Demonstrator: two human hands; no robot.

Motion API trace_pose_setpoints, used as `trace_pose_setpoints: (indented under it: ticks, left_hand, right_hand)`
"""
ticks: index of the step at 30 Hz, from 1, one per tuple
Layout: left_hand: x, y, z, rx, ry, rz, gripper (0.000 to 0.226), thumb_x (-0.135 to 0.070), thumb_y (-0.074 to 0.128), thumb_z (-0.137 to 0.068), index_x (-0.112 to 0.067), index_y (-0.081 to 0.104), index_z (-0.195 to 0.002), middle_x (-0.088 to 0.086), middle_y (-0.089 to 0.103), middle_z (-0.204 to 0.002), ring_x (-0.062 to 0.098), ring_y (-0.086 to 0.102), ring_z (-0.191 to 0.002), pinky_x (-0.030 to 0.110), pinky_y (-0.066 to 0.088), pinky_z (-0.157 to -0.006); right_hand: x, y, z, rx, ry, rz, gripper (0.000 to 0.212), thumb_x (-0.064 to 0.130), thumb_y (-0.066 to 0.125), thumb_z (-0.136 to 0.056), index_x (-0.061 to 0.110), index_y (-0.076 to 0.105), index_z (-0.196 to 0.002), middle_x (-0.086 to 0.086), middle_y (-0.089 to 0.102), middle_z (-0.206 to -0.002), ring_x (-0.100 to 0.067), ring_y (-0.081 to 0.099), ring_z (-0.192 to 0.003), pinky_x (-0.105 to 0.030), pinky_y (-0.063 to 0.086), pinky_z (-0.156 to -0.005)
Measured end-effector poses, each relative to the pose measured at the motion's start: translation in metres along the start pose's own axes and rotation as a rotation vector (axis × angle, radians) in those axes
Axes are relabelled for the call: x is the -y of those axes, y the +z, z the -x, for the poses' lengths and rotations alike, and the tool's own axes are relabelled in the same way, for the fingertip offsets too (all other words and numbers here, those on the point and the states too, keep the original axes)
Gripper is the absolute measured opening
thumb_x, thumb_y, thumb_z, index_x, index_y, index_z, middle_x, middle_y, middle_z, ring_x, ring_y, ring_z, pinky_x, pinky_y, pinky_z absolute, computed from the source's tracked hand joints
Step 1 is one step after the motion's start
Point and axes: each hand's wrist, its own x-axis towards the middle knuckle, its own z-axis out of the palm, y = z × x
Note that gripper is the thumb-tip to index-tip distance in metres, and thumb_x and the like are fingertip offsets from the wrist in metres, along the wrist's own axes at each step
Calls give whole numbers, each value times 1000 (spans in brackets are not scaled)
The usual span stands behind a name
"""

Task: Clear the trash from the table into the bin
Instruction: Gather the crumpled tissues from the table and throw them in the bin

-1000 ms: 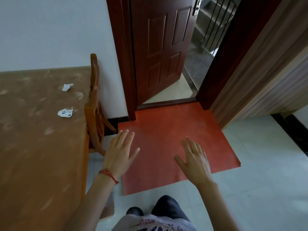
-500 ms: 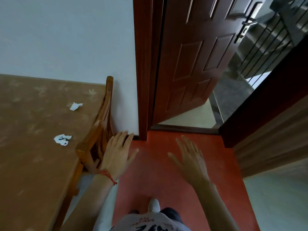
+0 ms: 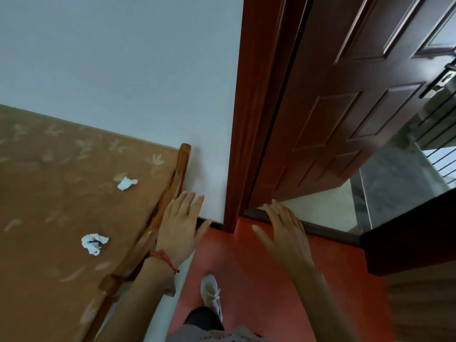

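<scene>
Two tissue wads (image 3: 127, 183) (image 3: 93, 243): we see them near the table (image 3: 37, 206) edge.
Left hand (image 3: 179, 228): spread, empty, beside the chair (image 3: 170, 193).
Right hand (image 3: 286, 235): spread, empty, over the red mat (image 3: 259, 280).

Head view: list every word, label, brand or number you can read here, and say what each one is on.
None can be read.
Shirt: only its top edge shows at the bottom of the view, and no print on it is legible.
Crumpled tissues on the table: dark marks, no letters.
Door: no label.
</scene>
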Motion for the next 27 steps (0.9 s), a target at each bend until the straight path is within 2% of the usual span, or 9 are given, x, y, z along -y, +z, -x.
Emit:
trace_pose_setpoints:
  ticks: [3, 5, 8, 12, 14, 17, 20, 27]
  left_hand:
    - [17, -4, -28, -35, -39, 13, 72, -55, 7, -92, -8, 53, -124, 16, 58, -127, 33, 52, -121, 49, 44, -96]
    - [29, -6, -42, -63, -93, 28, 65, -53, 17, -92, -9, 53, -125, 15, 57, -129, 33, 50, -122, 49, 42, -98]
    - [50, -10, -61, -85, -164, 29, 57, -46, 33, -85, -9, 54, -123, 16, 59, -126, 33, 52, -120, 49, 45, -95]
    - [79, -15, -75, -62, -273, 27, 66, -54, 11, -93, -11, 52, -123, 14, 60, -124, 32, 54, -118, 46, 46, -94]
    - [92, -18, -77, -66, -340, 27, 69, -55, 7, -92, -11, 51, -123, 14, 60, -124, 32, 54, -118, 45, 46, -94]
    - [110, -20, -73, -77, -441, 33, 71, -54, 9, -93, -9, 56, -120, 15, 60, -124, 32, 55, -117, 46, 48, -93]
    - [123, -22, -67, -127, -544, 37, 60, -50, 23, -92, -9, 55, -121, 14, 59, -125, 31, 51, -121, 48, 48, -93]
    - [141, -25, -49, -153, -899, -10, 58, -48, 29, -86, -9, 57, -119, 15, 62, -121, 32, 58, -114, 48, 50, -89]
  right_hand:
    - [10, 2, -44, 45, -42, -22, 70, 59, 34, -84, 16, 40, -139, -7, 32, -150, -25, 29, -137, -38, 23, -110]
    - [18, 5, -72, 64, -78, -21, 71, 60, 31, -84, 16, 39, -139, -6, 32, -150, -23, 28, -138, -36, 22, -111]
    - [33, 10, -113, 35, -140, -2, 72, 59, 29, -82, 12, 48, -133, -11, 42, -144, -29, 39, -132, -41, 31, -106]
    - [60, 16, -161, 84, -227, 2, 73, 59, 28, -82, 14, 43, -136, -9, 38, -147, -27, 34, -135, -38, 27, -108]
    - [73, 22, -180, 114, -301, 8, 73, 59, 27, -82, 14, 42, -137, -9, 35, -148, -27, 32, -136, -38, 26, -109]
    - [97, 29, -203, 181, -401, 5, 77, 61, 21, -80, 15, 39, -139, -8, 33, -150, -24, 29, -137, -36, 22, -110]
    - [124, 39, -227, 223, -530, -21, 77, 62, 21, -81, 14, 39, -139, -9, 36, -148, -24, 31, -136, -35, 22, -109]
    - [181, 66, -276, 330, -861, -13, 66, 58, 29, -86, 16, 43, -136, -7, 42, -143, -23, 38, -131, -35, 31, -105]
